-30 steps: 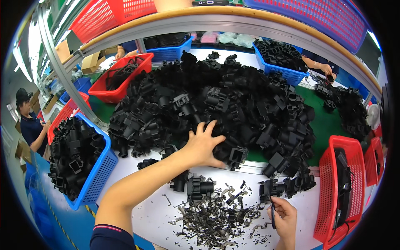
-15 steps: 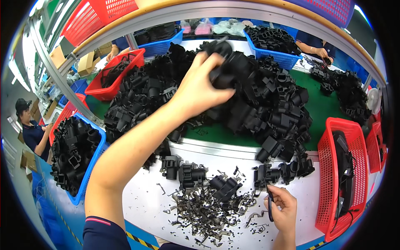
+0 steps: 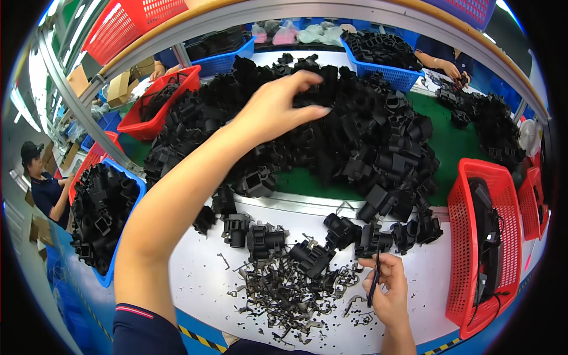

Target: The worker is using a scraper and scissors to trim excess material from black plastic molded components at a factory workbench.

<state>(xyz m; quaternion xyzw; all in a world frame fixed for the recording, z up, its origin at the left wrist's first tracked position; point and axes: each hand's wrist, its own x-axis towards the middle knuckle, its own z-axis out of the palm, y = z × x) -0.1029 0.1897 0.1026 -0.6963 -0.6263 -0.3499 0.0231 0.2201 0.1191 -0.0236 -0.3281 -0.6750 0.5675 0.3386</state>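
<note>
My left hand (image 3: 278, 109) is over a big heap of black moulded plastic parts (image 3: 355, 130), its thumb and fingers spread apart; black parts show between them, apparently not gripped. Low on the right, my right hand (image 3: 390, 290) is closed round a slim dark hand tool (image 3: 374, 284) like small pliers or scissors, its tip pointing up. Just beyond that tip lies a black plastic part (image 3: 374, 239), with another black part (image 3: 341, 231) beside it. Small metal clips and scraps (image 3: 290, 293) are strewn over the white table (image 3: 204, 284) between my arms.
To the right stands a red basket (image 3: 512, 260) with black pieces and a cable. A blue basket (image 3: 121, 236) of black parts is at the left. More baskets, a metal frame (image 3: 284, 13) and a green belt (image 3: 438, 142) lie beyond. Other people work at the far side and far left.
My left hand has opened and shifted slightly left; the black parts it was moving are back among the heap. One more black part lies on the table. My right hand has moved slightly left and up.
</note>
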